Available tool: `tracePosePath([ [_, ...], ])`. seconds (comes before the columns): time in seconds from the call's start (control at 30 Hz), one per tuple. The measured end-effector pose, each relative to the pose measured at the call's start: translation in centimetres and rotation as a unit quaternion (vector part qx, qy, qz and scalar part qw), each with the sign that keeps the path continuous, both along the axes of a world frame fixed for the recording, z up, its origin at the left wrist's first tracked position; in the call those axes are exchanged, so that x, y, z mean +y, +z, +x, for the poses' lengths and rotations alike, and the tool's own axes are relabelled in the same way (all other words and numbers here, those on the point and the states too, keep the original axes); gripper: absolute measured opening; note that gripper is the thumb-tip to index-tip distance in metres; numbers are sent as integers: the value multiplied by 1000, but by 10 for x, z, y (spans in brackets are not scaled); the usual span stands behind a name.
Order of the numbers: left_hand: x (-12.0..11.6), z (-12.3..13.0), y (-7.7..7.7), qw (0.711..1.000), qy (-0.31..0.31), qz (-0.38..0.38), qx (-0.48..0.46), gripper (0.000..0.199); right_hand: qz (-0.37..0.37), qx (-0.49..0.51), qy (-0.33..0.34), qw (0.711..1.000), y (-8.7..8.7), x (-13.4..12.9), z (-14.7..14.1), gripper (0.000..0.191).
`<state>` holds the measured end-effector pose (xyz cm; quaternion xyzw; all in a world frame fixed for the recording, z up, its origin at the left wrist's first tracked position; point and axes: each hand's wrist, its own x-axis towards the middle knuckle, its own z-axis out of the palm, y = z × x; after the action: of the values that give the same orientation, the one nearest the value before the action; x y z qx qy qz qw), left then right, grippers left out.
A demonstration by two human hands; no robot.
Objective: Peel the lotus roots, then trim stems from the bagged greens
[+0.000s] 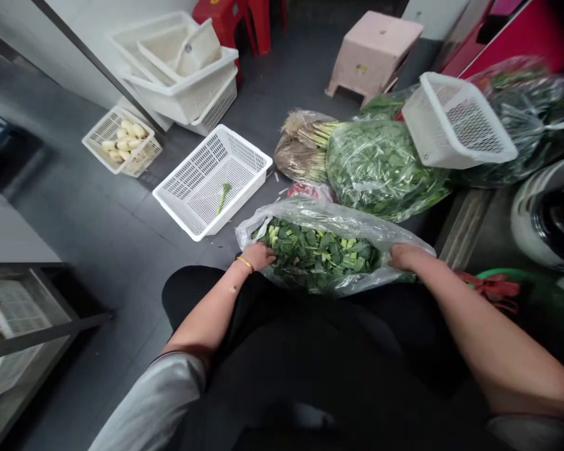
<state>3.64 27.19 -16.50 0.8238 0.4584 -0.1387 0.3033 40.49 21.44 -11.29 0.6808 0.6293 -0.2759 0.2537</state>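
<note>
A clear plastic bag (pixel 357 222) lies wide-mouthed in front of my knees, full of leafy greens (pixel 317 250) with pale cut stems. My left hand (pixel 259 255), a gold bangle at its wrist, grips the bag's left edge with curled fingers. On the opposite side my right hand (pixel 404 255) is closed on the bag's right edge; its fingertips are hidden in the plastic. Just beyond the bag stands a white perforated basket (pixel 169 197) with one green stalk (pixel 224 197) in it.
Bagged greens (pixel 380 166), rooted bundles (pixel 301 147) and a tilted white basket (pixel 479 125) crowd the right. A small basket of pale vegetables (pixel 126 141) and stacked white tubs (pixel 178 94) stand at back left. A pink stool (pixel 376 50) is behind; a metal shelf (pixel 66 332) borders the left.
</note>
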Motion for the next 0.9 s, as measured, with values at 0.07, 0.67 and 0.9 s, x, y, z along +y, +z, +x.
tracePosePath([
  [0.07,5,-2,10,992,46,50,-102,49,2,23,35,999,9,-4,-11,23],
  [0.67,2,11,39,971,108,89,-194,39,57,91,75,991,-20,56,-115,31],
  [0.9,-25,9,53,880,160,-210,-396,38,24,520,-182,834,45,40,-121,42],
])
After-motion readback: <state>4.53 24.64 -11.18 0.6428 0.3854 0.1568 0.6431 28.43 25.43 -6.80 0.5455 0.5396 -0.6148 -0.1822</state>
